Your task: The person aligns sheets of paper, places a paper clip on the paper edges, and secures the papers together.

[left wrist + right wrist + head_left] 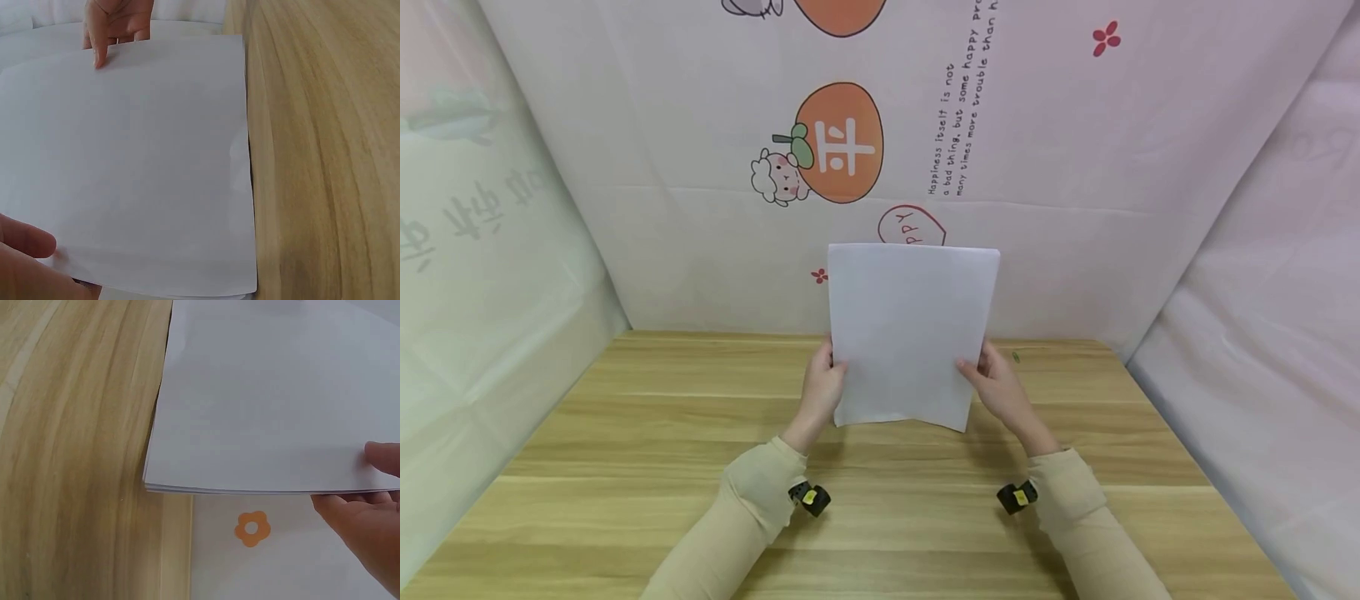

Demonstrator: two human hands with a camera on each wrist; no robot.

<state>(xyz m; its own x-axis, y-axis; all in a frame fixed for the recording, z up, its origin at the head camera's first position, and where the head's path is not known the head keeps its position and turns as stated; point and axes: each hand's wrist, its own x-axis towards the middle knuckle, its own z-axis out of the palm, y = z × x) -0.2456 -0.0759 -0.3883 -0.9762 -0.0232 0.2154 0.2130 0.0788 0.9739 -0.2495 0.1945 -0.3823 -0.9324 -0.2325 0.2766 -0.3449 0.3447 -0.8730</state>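
A stack of blank white paper sheets (913, 329) is held upright above the table, its lower edge slightly bowed. My left hand (822, 387) grips the left side, with the thumb on the front face and the fingers behind. On the opposite side my right hand (1002, 390) pinches the stack the same way, its thumb lying on the front. Several thin layers show along the edge of the paper (269, 400) in the right wrist view. Most fingers of the left hand (28, 259) are hidden behind the sheets in the left wrist view.
A wood-grain table (700, 417) lies beneath the hands. Behind it hangs a white printed cloth (1060, 267), with pale cloth walls at both sides. A tiny green object (1016, 357) is near the table's back edge. Black wrist cameras (811, 498) sit on both wrists.
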